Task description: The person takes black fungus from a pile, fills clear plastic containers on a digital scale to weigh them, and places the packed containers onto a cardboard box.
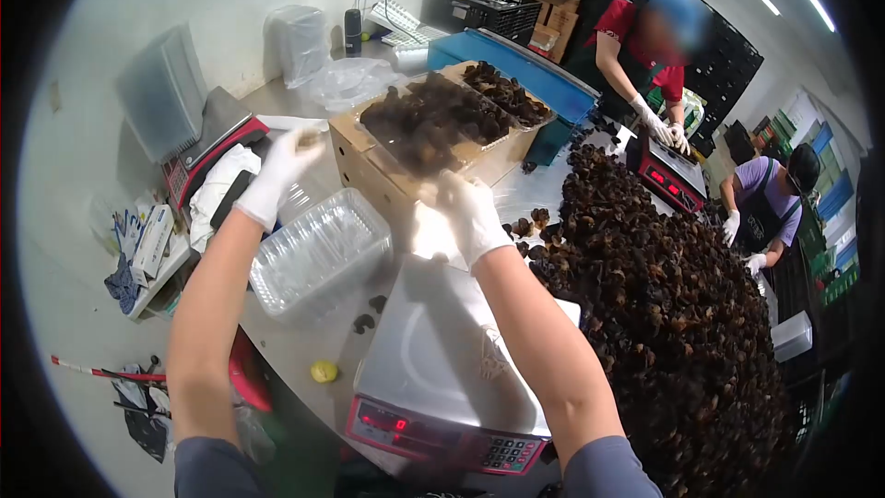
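My left hand (284, 171), in a white glove, is raised beside the left side of a cardboard box (369, 175); its fingertips are smeared by motion. My gloved right hand (468, 212) is at the near side of the box, its fingers curled closed; whether anything is in them is hidden. Dark, curled pieces like dried wood ear (433, 120) fill the box top in clear trays, the nearer ones blurred. Below my right hand stands a bare-plated scale (433, 341) with a red display showing 0. Clear plastic trays (323, 249), nested, lie between my forearms.
A large heap of the dark pieces (664, 304) covers the right side. A yellow-green round fruit (324, 371) lies near the table edge. A blue bin (516, 74) stands behind the box. Two co-workers are beyond the heap, one at another scale (668, 171).
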